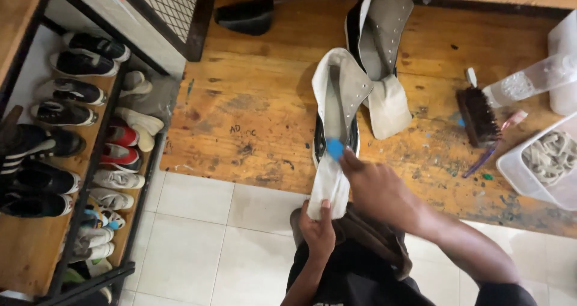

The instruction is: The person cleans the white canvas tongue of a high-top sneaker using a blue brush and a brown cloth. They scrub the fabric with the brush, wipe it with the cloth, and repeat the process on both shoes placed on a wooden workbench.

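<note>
I see the white high-top shoe (338,101) lying at the near edge of the wooden table (252,119), its opening spread wide and its long white tongue (328,189) pulled out over the edge toward me. My left hand (317,232) sits below the table edge, and its grip is closed on the lower end of that tongue, thumb on top and fingers wrapped behind. My right hand (380,189) is just above and to the right of it, its grip pinched shut on a small blue piece (335,148) pressed against the tongue where it leaves the shoe; I cannot tell what that piece is. So the shoe lies just beyond both hands, joined to them only by the tongue.

A 2nd shoe (380,47) of the same kind lies opened out behind the 1st, touching it. To the right on the table I see a dark brush (478,116), a clear bottle (529,80) on its side and a clear tub (544,162). A shoe rack (72,162) stands at the left.
</note>
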